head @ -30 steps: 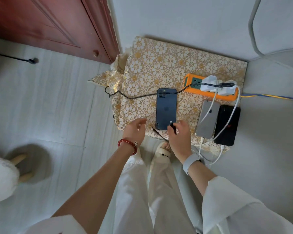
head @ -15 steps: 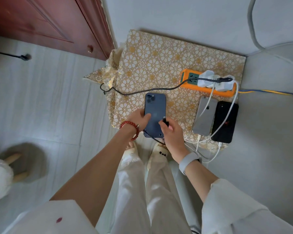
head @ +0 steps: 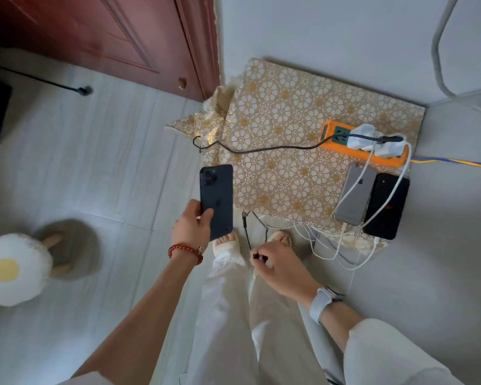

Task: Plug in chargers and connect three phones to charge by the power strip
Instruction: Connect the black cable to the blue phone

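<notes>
Third phone's hookup is underway: left hand (head: 190, 229) grips the blue phone (head: 216, 201) mid-frame; right hand (head: 278, 263) pinches the black cable (head: 261, 148). Next, seat its plug in the port.

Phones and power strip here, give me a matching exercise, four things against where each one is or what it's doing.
Things:
1. dark blue phone
2. silver phone
3. black braided cable
4. power strip

States:
A. lying on the cloth with a white cable attached
B. orange, holding white chargers
C. held up in the left hand
D. its end pinched in the right hand

Pairs: 1-C, 2-A, 3-D, 4-B
</notes>
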Available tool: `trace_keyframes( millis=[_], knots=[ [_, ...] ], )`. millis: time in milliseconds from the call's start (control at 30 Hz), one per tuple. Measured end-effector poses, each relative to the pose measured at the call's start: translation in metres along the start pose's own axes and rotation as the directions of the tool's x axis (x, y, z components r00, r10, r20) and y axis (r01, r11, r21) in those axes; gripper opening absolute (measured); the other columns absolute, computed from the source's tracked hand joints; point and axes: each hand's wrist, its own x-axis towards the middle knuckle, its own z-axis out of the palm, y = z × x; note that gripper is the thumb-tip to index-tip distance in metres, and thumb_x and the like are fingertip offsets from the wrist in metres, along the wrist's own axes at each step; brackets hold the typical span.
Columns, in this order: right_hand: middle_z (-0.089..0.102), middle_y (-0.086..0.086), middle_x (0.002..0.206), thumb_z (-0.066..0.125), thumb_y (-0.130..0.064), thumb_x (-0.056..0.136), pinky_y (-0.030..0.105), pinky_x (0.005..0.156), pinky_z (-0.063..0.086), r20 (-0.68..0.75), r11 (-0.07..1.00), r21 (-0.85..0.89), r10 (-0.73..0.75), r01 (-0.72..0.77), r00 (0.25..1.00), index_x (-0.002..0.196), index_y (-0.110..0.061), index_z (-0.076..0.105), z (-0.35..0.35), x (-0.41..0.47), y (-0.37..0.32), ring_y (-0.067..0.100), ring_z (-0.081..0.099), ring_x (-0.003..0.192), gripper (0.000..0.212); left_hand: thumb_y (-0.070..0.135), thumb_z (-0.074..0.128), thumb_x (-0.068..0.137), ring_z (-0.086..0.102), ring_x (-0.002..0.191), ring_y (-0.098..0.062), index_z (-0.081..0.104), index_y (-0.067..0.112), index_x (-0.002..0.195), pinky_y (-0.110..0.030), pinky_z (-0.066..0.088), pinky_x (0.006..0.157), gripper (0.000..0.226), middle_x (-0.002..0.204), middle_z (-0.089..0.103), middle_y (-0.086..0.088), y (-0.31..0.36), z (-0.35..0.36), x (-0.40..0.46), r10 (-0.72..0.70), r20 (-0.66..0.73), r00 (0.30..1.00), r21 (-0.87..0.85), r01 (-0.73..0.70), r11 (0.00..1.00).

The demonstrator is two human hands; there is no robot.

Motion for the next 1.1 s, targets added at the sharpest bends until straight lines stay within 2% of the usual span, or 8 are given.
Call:
trace_keyframes(
  millis=[100,167,267,367,533,933,1000,1100],
  knots=[
    [0.067,0.004,0.098,0.061,-0.021,0.077,0.042,0.089,0.04,-0.296,0.959,-0.273,-0.155,0.072,0.943,0.075,-0.012,0.068,-0.002,0.005,-0.009,0.025,0.061,0.098,0.011,0.021,0.05,0.088,0.046,0.058,-0.019,0.04,0.016,0.075,-0.028,0.031,0.053,0.017,0.068,0.051,0.004,0.002,-0.017,0.0,-0.03,-0.189,0.981,-0.119,0.008,0.993],
    [0.068,0.005,0.094,0.055,-0.02,0.083,0.039,0.09,0.039,-0.315,0.956,-0.278,-0.183,0.094,0.931,0.081,-0.009,0.066,-0.008,0.012,-0.017,0.025,0.061,0.094,0.016,0.019,0.051,0.087,0.045,0.055,-0.014,0.037,0.019,0.065,-0.028,0.034,0.051,0.026,0.062,0.047,0.006,0.006,-0.026,0.001,-0.063,-0.211,0.975,-0.241,0.01,0.971],
    [0.069,0.012,0.081,0.045,-0.016,0.094,0.032,0.069,0.048,-0.163,0.986,0.126,-0.089,0.11,0.983,0.09,-0.005,0.057,-0.011,0.017,-0.032,0.019,0.06,0.066,0.017,0.014,0.052,0.089,0.054,0.069,-0.022,0.041,0.019,0.066,-0.032,0.049,0.063,0.025,0.072,0.054,-0.004,0.013,-0.035,0.001,-0.173,-0.078,0.982,-0.589,0.095,0.802],
    [0.061,0.002,0.059,0.043,-0.014,0.095,0.016,0.055,0.044,-0.171,0.838,0.545,0.084,0.023,0.982,0.09,-0.013,0.056,-0.012,0.019,-0.05,0.004,0.051,0.047,0.014,0.013,0.051,0.09,0.063,0.071,-0.021,0.047,0.016,0.069,-0.033,0.058,0.064,0.021,0.078,0.061,-0.003,0.018,-0.037,-0.003,-0.253,0.107,0.962,-0.815,0.23,0.532],
    [0.052,-0.023,0.044,0.048,-0.018,0.093,0.027,0.053,0.039,-0.183,0.742,0.667,0.252,-0.068,0.95,0.103,-0.017,0.068,-0.01,0.024,-0.065,0.001,0.043,0.043,0.022,0.013,0.05,0.091,0.069,0.062,-0.014,0.047,0.014,0.074,-0.025,0.057,0.051,0.017,0.083,0.064,-0.003,0.026,-0.037,-0.007,-0.317,0.305,0.898,-0.915,0.369,0.163],
    [0.034,-0.012,0.041,0.055,-0.02,0.087,0.031,0.055,0.034,-0.214,0.677,0.734,0.313,-0.059,0.925,0.086,-0.027,0.063,-0.015,0.03,-0.077,0.008,0.029,0.048,0.011,0.013,0.05,0.091,0.07,0.056,-0.015,0.05,0.011,0.081,-0.024,0.055,0.047,0.01,0.074,0.07,-0.004,0.026,-0.034,-0.009,-0.325,0.417,0.849,-0.885,0.461,0.067],
    [0.035,-0.004,0.046,0.054,-0.021,0.086,0.032,0.055,0.035,-0.219,0.683,0.728,0.31,-0.056,0.925,0.089,-0.012,0.061,-0.016,0.03,-0.079,0.01,0.029,0.048,0.012,0.013,0.05,0.09,0.069,0.055,-0.015,0.05,0.011,0.08,-0.023,0.055,0.046,0.01,0.065,0.072,-0.002,0.026,-0.035,-0.009,-0.323,0.416,0.85,-0.885,0.46,0.07],
    [0.039,0.005,0.052,0.053,-0.022,0.086,0.033,0.054,0.037,-0.214,0.721,0.689,0.297,-0.071,0.931,0.087,0.002,0.059,-0.018,0.031,-0.079,0.007,0.031,0.044,0.024,0.013,0.05,0.09,0.069,0.055,-0.015,0.049,0.012,0.078,-0.024,0.056,0.047,0.012,0.081,0.067,-0.006,0.027,-0.036,-0.007,-0.332,0.39,0.859,-0.885,0.449,0.123]
  ],
)
